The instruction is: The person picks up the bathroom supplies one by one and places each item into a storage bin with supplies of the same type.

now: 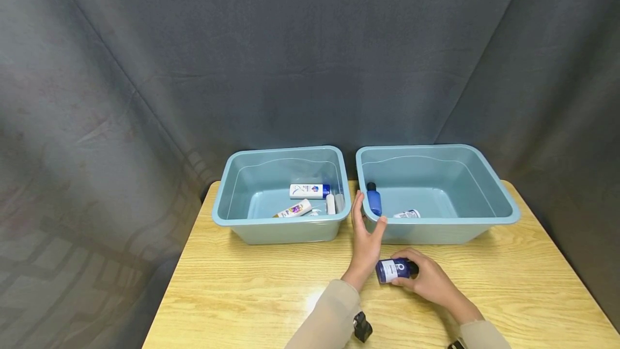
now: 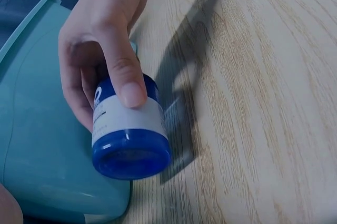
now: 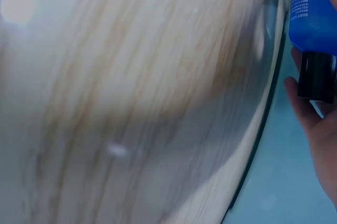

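Note:
My right hand (image 1: 428,281) holds a dark blue bottle (image 1: 393,270) with a white label and black cap, tilted on its side over the table in front of the right bin (image 1: 436,233). Its thumb lies across the label, and the bottle's base faces the left wrist view. My left hand (image 1: 366,241) is at the near left corner of that bin, fingers straight along its left side and thumb spread at the front rim. Inside the right bin, a blue bottle (image 1: 374,201) with a black cap leans at the left wall, and a white item (image 1: 407,214) lies partly hidden behind the front rim.
A second light blue bin (image 1: 286,233) stands on the left, holding a white bottle with a blue cap (image 1: 309,191), a white tube with a coloured label (image 1: 293,209) and other white items. Both bins sit on the wooden table (image 1: 242,284), before a dark grey curtain (image 1: 310,69).

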The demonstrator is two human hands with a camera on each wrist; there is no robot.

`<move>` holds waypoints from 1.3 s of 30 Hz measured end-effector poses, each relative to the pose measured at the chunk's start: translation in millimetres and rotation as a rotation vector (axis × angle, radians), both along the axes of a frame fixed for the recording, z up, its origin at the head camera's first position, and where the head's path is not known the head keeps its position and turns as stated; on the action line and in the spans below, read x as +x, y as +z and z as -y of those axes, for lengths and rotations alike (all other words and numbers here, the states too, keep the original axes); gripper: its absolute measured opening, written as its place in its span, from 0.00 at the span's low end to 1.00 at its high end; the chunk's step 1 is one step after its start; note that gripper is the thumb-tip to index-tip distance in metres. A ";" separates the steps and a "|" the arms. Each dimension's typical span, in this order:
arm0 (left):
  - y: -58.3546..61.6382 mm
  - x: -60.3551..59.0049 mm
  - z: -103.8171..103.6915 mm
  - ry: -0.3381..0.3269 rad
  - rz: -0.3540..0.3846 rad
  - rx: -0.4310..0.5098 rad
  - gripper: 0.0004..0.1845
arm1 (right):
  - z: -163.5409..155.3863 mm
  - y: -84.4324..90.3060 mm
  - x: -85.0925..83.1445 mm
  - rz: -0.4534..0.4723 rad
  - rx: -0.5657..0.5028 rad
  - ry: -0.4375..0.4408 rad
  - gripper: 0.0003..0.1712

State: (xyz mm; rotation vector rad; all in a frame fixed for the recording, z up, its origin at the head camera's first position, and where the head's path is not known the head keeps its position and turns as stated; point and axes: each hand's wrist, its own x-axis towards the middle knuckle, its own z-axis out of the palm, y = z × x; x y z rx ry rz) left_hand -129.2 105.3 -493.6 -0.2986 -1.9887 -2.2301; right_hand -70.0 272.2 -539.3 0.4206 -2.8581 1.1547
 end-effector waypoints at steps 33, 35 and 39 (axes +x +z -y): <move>-1.2 -0.2 -0.2 -0.006 0.011 0.012 0.38 | -28.7 29.5 20.1 -0.205 0.037 -0.167 0.31; -1.3 -0.2 0.0 -0.009 0.006 0.014 0.38 | -29.2 31.5 20.8 -0.237 0.026 -0.169 0.32; -1.5 -0.7 -0.2 -0.011 -0.006 0.013 0.37 | -29.6 36.4 22.4 -0.275 0.007 -0.168 0.33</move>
